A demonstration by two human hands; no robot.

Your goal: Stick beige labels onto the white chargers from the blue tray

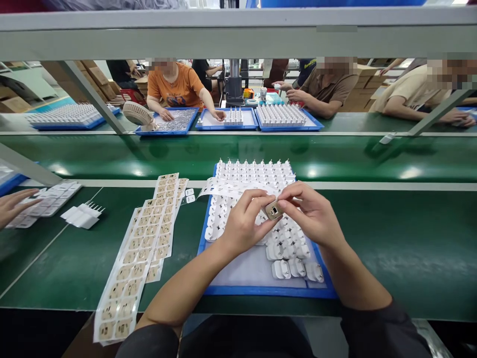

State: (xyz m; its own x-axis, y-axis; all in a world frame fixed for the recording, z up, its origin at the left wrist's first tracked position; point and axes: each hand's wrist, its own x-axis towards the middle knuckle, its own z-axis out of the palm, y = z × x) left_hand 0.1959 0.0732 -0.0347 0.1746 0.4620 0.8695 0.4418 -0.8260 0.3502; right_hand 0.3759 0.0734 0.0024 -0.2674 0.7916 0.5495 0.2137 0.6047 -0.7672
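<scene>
Above the blue-rimmed tray [261,290], my left hand [244,221] and my right hand [313,211] meet at a small charger [274,211]. Its tan face, with dark port openings, is turned toward me. The left fingers are closed around its left side, while the right thumb and fingers pinch its upper right edge. White plug chargers [255,171] stand in rows in the tray, several with their pins up. A white label strip [223,188] lies across them behind my left hand. Tan sticker sheets [139,243] are spread overlapping to the left of the tray.
A group of white plugs [82,215] lies on the green table at left, near another person's hand [17,206]. Beyond the green belt [242,146], co-workers sit at blue trays [227,126]. A grey shelf beam [238,42] crosses overhead, with slanted posts [93,97].
</scene>
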